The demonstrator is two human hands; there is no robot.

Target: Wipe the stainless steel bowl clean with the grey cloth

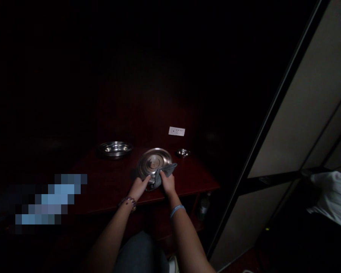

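Observation:
Tilted toward me above the red-brown table is a round steel lid with a raised disc at its centre. My left hand is closed on its lower left rim, thumb on top. A grey cloth lies folded over the lower right rim. My right hand grips the cloth against the lid, its thumb pressing on the fabric. The fingers of both hands are mostly hidden under the lid.
A wide steel dish stands at the table's back left, a small steel bowl at the back right. A white socket plate is on the wall. Below the right edge stands a bottle. A pale panel rises at right.

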